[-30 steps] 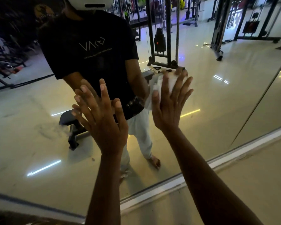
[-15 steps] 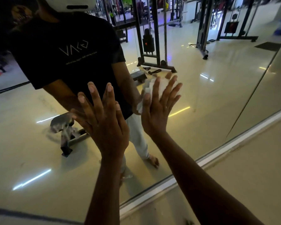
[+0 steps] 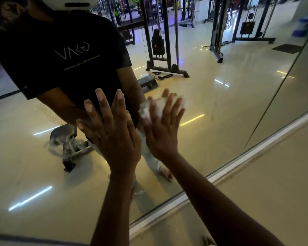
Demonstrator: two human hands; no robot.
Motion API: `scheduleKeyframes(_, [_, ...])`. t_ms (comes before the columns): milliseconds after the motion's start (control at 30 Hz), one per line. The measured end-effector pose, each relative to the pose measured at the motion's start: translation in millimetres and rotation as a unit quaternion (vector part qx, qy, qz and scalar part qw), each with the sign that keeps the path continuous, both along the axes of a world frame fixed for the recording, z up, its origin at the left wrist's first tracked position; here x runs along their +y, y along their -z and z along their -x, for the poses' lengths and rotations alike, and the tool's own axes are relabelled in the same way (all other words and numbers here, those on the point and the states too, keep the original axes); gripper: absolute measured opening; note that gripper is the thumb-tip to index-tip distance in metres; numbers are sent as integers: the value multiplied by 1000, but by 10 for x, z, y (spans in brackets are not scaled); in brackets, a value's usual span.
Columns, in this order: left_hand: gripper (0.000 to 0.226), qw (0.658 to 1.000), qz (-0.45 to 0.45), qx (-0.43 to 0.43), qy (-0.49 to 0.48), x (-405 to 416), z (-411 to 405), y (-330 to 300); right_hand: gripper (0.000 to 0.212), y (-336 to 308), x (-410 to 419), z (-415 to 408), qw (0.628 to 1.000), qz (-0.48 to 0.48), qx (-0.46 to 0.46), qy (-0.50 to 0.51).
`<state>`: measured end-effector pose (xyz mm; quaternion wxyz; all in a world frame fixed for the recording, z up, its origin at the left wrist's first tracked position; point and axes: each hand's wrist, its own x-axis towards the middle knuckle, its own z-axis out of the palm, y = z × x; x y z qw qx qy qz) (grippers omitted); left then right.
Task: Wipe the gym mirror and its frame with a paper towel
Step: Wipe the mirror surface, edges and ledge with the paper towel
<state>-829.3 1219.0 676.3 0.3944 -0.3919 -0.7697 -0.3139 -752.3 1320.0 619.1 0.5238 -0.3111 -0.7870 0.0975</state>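
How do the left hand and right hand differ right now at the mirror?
The right hand presses a white paper towel against the mirror; the left hand has nothing under it. The right hand looks motion-blurred at the fingertips, while the left hand is sharp. The left hand sits nearer the reflected person's dark shirt. Both are held flat with fingers spread.

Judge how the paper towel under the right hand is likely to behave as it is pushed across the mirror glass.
The paper towel looks crumpled and bunched, so it is probably soft and floppy, not stiff. The right hand presses it with straight fingers flat to the mirror, which suggests it is light and would drop if released. On smooth glass it likely slides easily, and may tear if damp.
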Motion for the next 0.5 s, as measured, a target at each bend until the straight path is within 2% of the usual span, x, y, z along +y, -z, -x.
scheduleKeyframes(67, [56,1000,0,-6,-4,12,-28,-7,66,220,3,-95,995,-57,-70,-37])
scheduleKeyframes(133, [56,1000,-2,-21,-6,38,-82,0,67,288,178,-267,988,-99,-114,-15])
scheduleKeyframes(200, [57,1000,0,-31,-3,66,-141,38,65,206,390,-408,997,-58,-54,23])
scheduleKeyframes(267, [57,1000,10,-29,1,82,-201,106,65,12,493,-431,995,51,55,63])
scheduleKeyframes(333, [58,999,20,-24,13,88,-247,183,66,-109,394,-294,991,83,79,62])
scheduleKeyframes(433, [58,999,28,-18,26,129,-286,240,70,144,187,-156,999,-21,-20,-16])
scheduleKeyframes(500, [57,999,28,-27,23,154,-295,259,74,412,268,-302,994,-72,-83,-28])
